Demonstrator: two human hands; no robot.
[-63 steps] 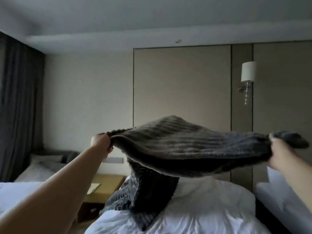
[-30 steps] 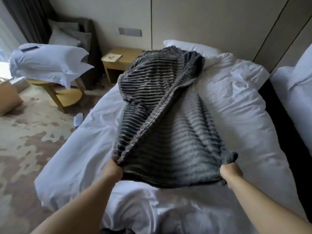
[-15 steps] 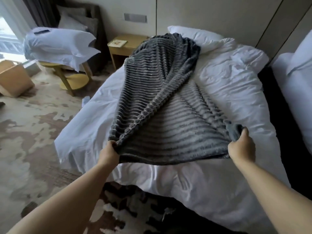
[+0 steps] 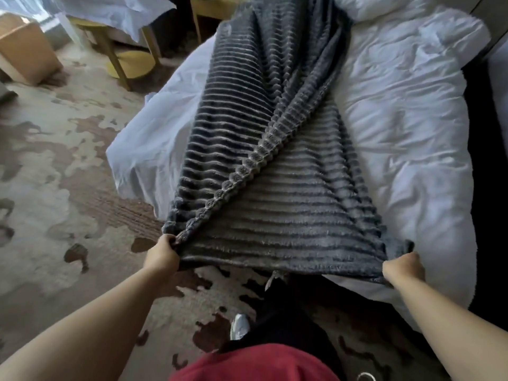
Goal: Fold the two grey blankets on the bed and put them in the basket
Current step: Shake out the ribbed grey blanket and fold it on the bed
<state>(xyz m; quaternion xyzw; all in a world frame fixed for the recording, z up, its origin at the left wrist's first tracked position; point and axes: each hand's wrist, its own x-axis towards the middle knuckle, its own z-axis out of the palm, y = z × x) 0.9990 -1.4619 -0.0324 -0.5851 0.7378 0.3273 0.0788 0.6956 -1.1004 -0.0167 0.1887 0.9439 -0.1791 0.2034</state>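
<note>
A grey ribbed blanket (image 4: 275, 160) lies lengthwise down the white bed (image 4: 406, 127), its left half folded over the right along a diagonal edge. My left hand (image 4: 162, 254) grips the near left corner. The near right corner is gripped by my right hand (image 4: 404, 268). The near edge is stretched taut between them, past the foot of the bed. Only this one blanket shows; no basket is in view.
A patterned carpet (image 4: 55, 174) covers the floor on the left. A cardboard box (image 4: 27, 48) sits at the far left, beside a yellow wooden side table (image 4: 123, 61) draped with white bedding. A wooden nightstand (image 4: 209, 6) stands by the bed's head.
The blanket came down from mid-air onto the bed. Both hands have drawn its near edge back toward me, beyond the foot of the bed, and my view has tilted downward.
</note>
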